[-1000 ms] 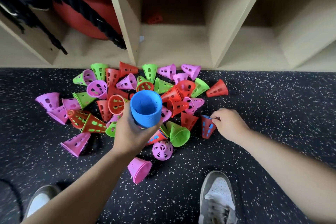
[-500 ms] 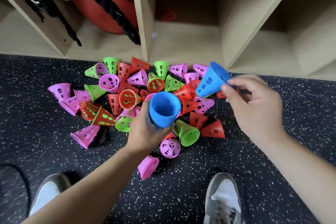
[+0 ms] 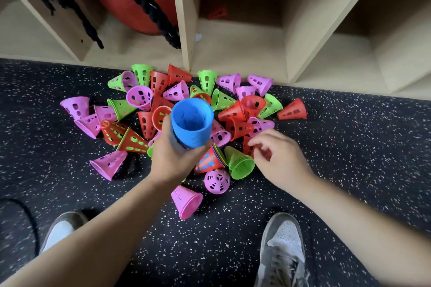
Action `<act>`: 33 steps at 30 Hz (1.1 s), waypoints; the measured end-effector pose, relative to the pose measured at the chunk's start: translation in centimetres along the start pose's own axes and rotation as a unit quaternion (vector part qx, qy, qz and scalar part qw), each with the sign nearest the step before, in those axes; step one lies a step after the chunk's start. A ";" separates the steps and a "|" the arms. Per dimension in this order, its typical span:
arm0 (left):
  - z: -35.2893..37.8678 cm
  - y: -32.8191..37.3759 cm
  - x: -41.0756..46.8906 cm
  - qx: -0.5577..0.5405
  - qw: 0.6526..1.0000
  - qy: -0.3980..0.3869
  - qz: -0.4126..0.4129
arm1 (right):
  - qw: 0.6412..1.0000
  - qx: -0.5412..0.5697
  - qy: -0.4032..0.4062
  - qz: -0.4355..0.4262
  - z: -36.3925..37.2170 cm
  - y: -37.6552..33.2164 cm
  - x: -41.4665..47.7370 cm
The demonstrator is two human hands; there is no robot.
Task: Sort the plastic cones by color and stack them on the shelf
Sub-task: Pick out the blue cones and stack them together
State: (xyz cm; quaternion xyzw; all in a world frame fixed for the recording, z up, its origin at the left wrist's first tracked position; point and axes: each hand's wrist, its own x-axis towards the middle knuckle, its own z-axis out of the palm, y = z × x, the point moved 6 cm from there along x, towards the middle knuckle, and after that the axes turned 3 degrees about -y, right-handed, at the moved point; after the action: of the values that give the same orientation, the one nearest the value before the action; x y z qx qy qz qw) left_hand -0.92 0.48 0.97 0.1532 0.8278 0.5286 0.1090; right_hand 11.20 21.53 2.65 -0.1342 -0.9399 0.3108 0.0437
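Clasping blue cone stack (image 3: 192,121) in left grip (image 3: 175,156), narrow end hidden. Cannot tell right grip (image 3: 279,161) hold: blurred over red cones (image 3: 240,128).

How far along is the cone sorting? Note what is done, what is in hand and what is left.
Done: a blue stack of nested cones is built. In hand: the left hand grips the blue stack; the right hand is at a red cone, its grip blurred. Left: the pile of mixed pink, green and red cones lies on the floor; no stack stands on the shelf yet.
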 end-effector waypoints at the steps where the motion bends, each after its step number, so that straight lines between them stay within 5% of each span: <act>1: -0.3 -0.3 0.0 0.003 1.000 0.003 -0.004 | 0.999 -0.008 -0.033 -0.004 1.4 0.2 -0.1; 14: -2.7 -1.6 0.1 0.008 1.000 0.009 -0.002 | 0.966 -0.080 -0.205 0.139 9.0 0.0 4.4; 26: -2.7 -2.6 0.3 0.014 1.000 0.000 -0.021 | 0.990 -0.002 -0.038 0.135 2.6 0.2 4.2; 33: -3.3 -2.6 0.0 0.018 1.000 0.006 -0.011 | 0.991 -0.064 -0.068 0.095 4.1 -0.1 5.4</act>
State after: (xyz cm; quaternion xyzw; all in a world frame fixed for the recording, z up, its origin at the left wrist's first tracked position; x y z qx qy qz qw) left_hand -2.44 -3.33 -0.01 0.1430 0.8394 0.5132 0.1076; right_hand 5.36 20.61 -0.62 -0.2036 -0.9417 0.2612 -0.0591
